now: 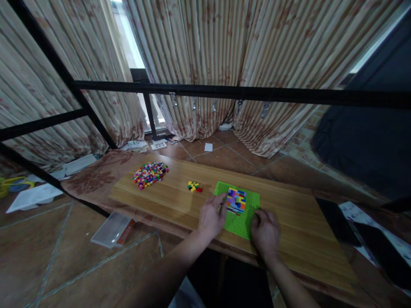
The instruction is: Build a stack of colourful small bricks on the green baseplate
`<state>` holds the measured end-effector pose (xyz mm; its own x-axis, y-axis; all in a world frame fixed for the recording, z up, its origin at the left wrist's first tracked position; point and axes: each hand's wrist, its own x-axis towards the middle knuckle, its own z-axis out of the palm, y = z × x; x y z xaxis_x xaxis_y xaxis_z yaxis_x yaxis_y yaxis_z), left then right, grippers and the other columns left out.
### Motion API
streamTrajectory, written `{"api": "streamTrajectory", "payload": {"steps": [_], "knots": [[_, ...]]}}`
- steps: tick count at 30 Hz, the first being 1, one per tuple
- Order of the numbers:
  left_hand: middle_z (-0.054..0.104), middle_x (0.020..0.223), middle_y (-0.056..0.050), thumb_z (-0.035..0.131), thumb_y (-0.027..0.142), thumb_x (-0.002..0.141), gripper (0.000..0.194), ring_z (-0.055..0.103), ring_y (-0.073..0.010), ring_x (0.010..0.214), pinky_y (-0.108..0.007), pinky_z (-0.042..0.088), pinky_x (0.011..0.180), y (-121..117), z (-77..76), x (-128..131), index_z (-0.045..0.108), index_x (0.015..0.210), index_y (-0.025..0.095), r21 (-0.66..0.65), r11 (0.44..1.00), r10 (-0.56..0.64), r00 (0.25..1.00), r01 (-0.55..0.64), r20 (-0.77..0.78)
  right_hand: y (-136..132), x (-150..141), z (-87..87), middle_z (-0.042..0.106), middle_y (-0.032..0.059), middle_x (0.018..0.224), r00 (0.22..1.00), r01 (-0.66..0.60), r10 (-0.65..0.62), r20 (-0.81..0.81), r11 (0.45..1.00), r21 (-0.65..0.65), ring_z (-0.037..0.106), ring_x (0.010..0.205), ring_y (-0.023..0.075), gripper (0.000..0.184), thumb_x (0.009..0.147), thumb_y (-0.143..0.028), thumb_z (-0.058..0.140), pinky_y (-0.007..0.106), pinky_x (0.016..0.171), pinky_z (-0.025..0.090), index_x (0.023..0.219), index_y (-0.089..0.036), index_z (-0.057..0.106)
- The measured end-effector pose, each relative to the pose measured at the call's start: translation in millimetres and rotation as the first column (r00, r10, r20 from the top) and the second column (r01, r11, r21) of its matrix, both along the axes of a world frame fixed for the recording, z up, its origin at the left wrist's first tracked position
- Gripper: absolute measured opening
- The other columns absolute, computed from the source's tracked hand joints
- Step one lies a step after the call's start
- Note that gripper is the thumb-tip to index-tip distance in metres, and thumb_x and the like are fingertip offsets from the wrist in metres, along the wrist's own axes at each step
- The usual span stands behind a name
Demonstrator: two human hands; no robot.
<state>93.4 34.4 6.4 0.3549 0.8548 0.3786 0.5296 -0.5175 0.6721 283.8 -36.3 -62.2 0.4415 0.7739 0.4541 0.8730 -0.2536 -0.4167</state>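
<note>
- My left hand (210, 218): fingers (219, 198) partly extended, a gap between index finger and thumb; tips at the left side of the block build. I cannot tell whether they touch it.
- My right hand (266, 231): fingers (263, 215) curled in toward the thumb, at the right edge of the green baseplate (239, 226). I cannot tell whether a piece is pinched there.
- Block build (236, 200): between my two hands, nearer the left fingers, apart from the right ones. Multicoloured, stacked in layers, roughly square on top, standing on the far part of the baseplate.
- Baseplate: flat on the wooden table (293, 231), studs up, bare green showing around the build.
- Small brick group (194, 186): yellow, green and red, loose on the table, left of the baseplate and beyond my left hand.
- Large brick pile (150, 174): mixed colours, farther left, well apart from both hands.
- Clear plastic box (112, 229): on the tiled floor (69, 252), left of the table.
- Black metal rail (205, 90): crosses beyond the table, striped curtains (205, 47) behind it.
</note>
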Motion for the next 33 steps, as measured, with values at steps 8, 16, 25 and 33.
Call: {"api": "streamTrajectory", "payload": {"steps": [8, 16, 25, 33], "knots": [[0.065, 0.088, -0.005, 0.050, 0.013, 0.084, 0.021, 0.061, -0.0168, 0.083, -0.027, 0.046, 0.075, 30, -25.4, -76, 0.062, 0.100, 0.017, -0.132, 0.918, 0.360, 0.925, -0.374, -0.119, -1, 4, -3.7, 0.061, 0.0130, 0.098, 0.999, -0.007, 0.006, 0.032, 1.000, 0.029, 0.054, 0.093, 0.0260, 0.031, 0.083, -0.033, 0.042, 0.039, 0.088, 0.042, 0.095, -0.016, 0.064], [0.063, 0.099, -0.008, 0.050, 0.017, 0.085, 0.020, 0.059, -0.0187, 0.095, -0.028, 0.044, 0.083, 62, -21.1, -72, 0.062, 0.101, 0.018, -0.067, 0.916, 0.368, 0.893, -0.396, -0.259, -2, 5, -4.3, 0.061, 0.0128, 0.095, 0.998, -0.024, 0.023, 0.052, 1.000, 0.017, 0.055, 0.092, 0.0269, 0.033, 0.084, -0.035, 0.040, 0.040, 0.088, 0.043, 0.095, -0.016, 0.063], [0.062, 0.093, -0.007, 0.052, 0.019, 0.084, 0.011, 0.059, -0.0182, 0.087, -0.028, 0.043, 0.075, 73, -26.9, -68, 0.061, 0.090, 0.019, -0.098, 0.912, 0.370, 0.903, -0.397, -0.217, -2, 9, -7.3, 0.060, 0.0132, 0.097, 0.998, -0.030, 0.030, 0.058, 1.000, -0.005, 0.055, 0.093, 0.0271, 0.034, 0.084, -0.037, 0.039, 0.041, 0.087, 0.044, 0.096, -0.016, 0.062], [0.058, 0.070, 0.001, 0.064, 0.034, 0.077, 0.019, 0.054, -0.0096, 0.061, -0.022, 0.043, 0.060, 49, -15.7, -77, 0.057, 0.079, 0.017, -0.614, 0.771, 0.344, 0.701, 0.169, 0.624, -3, 6, -4.3, 0.061, 0.0143, 0.098, 0.999, -0.028, 0.028, 0.018, 1.000, -0.001, 0.056, 0.093, 0.0274, 0.038, 0.085, -0.041, 0.038, 0.042, 0.087, 0.045, 0.095, -0.015, 0.064]]}}
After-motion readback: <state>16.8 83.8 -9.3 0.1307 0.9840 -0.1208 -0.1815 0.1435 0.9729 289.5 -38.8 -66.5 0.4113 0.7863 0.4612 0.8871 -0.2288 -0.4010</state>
